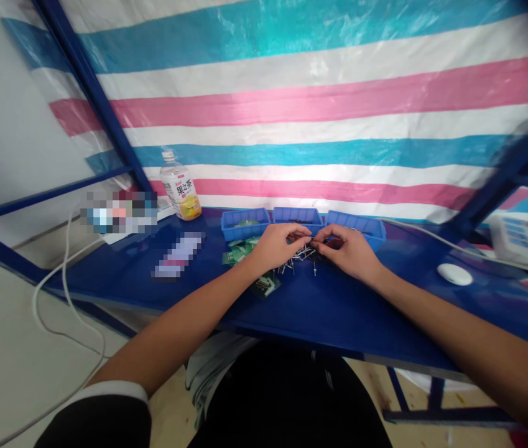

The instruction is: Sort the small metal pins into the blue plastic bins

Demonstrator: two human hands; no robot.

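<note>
My left hand [278, 246] and my right hand [351, 250] meet over the desk, fingertips nearly touching. Both are closed in a pinch around something small and dark, too small to make out. Under them lies a loose heap of thin silvery pins [287, 266] that look like blind rivets, with dark pieces among them. Green-tinted small plastic bags [240, 250] lie left of the heap. Another clear bag [266, 284] with small parts in it rests nearer the front edge.
Three blue bins stand behind my hands: a left bin [245, 231], a middle bin [297, 214] and a right bin [375, 231]. A drink bottle [182, 190] is at the back left. A white oval object [454, 274] lies right. Blue frame posts [100, 106] flank the desk.
</note>
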